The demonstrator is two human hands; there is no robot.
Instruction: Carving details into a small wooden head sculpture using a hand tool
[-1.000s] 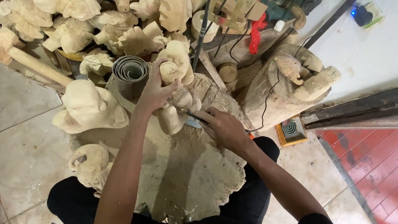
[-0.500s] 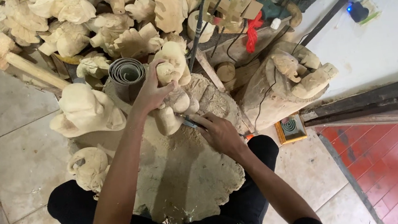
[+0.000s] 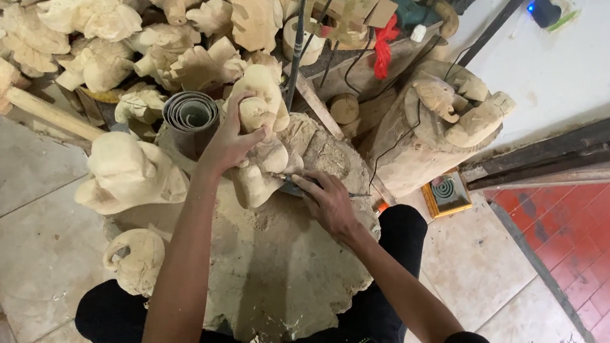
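Observation:
A pale wooden carving (image 3: 262, 126) stands upright on a big flat stump block (image 3: 286, 267) between my knees. My left hand (image 3: 227, 141) grips the carving at its upper part. My right hand (image 3: 326, 201) is shut on a small metal carving tool (image 3: 290, 186) whose tip meets the carving's lower side. Most of the tool is hidden by my fingers.
Several unfinished pale carvings (image 3: 127, 178) lie around the block and heap up at the back (image 3: 93, 23). A roll of sandpaper (image 3: 190, 116), a wooden mallet (image 3: 16, 94), a large carved log (image 3: 439, 124) and a small square box (image 3: 446, 193) stand nearby. A white wall rises at right.
The view has shifted slightly. My right hand with the tool has moved a little along the carving's lower side; my left hand keeps its grip on the carving.

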